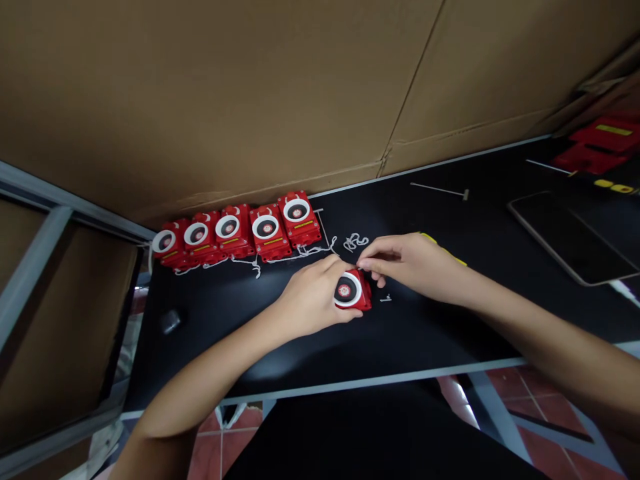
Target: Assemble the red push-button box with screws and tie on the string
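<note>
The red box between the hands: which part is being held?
The left hand grips the red box around its left side; the right hand is at its far right corner.

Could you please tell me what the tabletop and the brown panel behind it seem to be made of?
Brown panel: matte cardboard, judging by its creases and seam. Tabletop: probably smooth black laminate, possibly painted board, given its soft sheen.
</note>
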{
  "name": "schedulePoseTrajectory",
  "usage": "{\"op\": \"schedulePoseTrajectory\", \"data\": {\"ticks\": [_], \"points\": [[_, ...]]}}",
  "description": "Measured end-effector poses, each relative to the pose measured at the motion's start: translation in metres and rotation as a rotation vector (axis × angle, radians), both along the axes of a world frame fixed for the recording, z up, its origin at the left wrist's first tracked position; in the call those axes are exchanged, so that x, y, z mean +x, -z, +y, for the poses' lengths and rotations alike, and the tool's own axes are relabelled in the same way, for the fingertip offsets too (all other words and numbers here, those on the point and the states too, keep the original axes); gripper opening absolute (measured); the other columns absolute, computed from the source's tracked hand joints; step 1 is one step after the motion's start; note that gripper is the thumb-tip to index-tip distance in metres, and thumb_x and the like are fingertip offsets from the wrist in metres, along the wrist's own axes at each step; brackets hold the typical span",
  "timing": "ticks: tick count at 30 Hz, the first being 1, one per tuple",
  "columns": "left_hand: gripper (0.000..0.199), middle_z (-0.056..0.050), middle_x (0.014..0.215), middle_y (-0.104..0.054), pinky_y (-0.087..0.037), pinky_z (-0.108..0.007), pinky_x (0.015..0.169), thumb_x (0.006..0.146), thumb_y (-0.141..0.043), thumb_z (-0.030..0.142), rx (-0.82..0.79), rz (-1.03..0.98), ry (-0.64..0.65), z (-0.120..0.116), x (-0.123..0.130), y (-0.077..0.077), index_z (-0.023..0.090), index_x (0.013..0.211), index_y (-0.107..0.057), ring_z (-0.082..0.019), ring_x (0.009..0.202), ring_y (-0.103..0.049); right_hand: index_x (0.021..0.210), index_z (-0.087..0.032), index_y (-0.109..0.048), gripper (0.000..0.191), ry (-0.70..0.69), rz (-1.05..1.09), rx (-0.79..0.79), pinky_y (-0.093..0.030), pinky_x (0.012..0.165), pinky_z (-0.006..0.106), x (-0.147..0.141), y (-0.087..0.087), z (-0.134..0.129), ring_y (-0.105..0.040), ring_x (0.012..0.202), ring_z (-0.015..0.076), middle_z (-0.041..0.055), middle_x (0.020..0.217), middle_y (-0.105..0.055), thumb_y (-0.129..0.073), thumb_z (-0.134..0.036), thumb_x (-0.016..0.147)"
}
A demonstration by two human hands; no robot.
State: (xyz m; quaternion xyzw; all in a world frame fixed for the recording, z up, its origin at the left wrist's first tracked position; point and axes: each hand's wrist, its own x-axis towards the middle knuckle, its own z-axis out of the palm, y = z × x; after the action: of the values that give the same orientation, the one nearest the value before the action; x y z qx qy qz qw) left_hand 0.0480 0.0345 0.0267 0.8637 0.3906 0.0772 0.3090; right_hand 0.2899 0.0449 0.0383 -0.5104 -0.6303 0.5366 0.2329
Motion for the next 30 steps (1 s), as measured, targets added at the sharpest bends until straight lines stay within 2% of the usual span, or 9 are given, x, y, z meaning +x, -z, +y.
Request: {"op": "schedulePoseTrajectory", "data": {"ticks": [7,10,15,25,30], "points": [[0.057,-0.006,0.117,-0.072,-0.061,-0.039,0.086,0.080,-0.104,0.036,-0.001,-0.005,-0.004,0.002,0.000,-0.001,0.019,0.123,-0.069,-0.026,0.098,-0.076,0.086,-0.021,-0.079,0.024,0.012,0.048,-0.073,-0.057,0.068,0.030,-0.005,0.008,0.001,-0.072,0.064,0.0171,0.0002,0.069,-0.074,-0.075,-0.045,0.086],[0.058,-0.006,0.116,-0.073,-0.061,-0.039,0.085,0.079,-0.104,0.036,-0.004,0.004,-0.009,0.002,0.000,-0.001,0.020,0.122,-0.069,-0.026,0.098,-0.076,0.085,-0.021,-0.078,0.027,0.019,0.064,-0.087,-0.059,0.068,0.030,-0.004,0.010,0.001,-0.073,0.064,0.0175,0.0003,0.068,-0.074,-0.076,-0.048,0.085],[0.058,-0.007,0.120,-0.074,-0.062,-0.041,0.092,0.079,-0.103,0.036,0.005,-0.031,-0.001,0.002,0.000,0.001,0.021,0.124,-0.070,-0.030,0.107,-0.077,0.084,-0.021,-0.077,0.029,0.031,0.083,-0.098,-0.060,0.067,0.031,0.000,0.011,0.002,-0.073,0.063,0.0179,0.0010,0.068,-0.074,-0.080,-0.050,0.084],[0.055,-0.005,0.115,-0.074,-0.063,-0.040,0.090,0.076,-0.104,0.037,0.021,-0.027,0.003,0.003,0.000,0.004,0.023,0.118,-0.071,-0.029,0.102,-0.077,0.085,-0.020,-0.077,0.030,0.045,0.095,-0.125,-0.058,0.067,0.031,-0.003,0.019,0.003,-0.073,0.063,0.0175,0.0013,0.068,-0.073,-0.078,-0.050,0.082],[0.059,-0.007,0.120,-0.075,-0.063,-0.042,0.092,0.078,-0.103,0.036,0.005,-0.021,0.008,0.003,-0.001,0.004,0.021,0.124,-0.070,-0.029,0.105,-0.077,0.086,-0.019,-0.078,0.033,0.037,0.117,-0.141,-0.059,0.070,0.032,-0.002,0.020,0.001,-0.074,0.066,0.0176,0.0016,0.069,-0.075,-0.079,-0.052,0.080]]}}
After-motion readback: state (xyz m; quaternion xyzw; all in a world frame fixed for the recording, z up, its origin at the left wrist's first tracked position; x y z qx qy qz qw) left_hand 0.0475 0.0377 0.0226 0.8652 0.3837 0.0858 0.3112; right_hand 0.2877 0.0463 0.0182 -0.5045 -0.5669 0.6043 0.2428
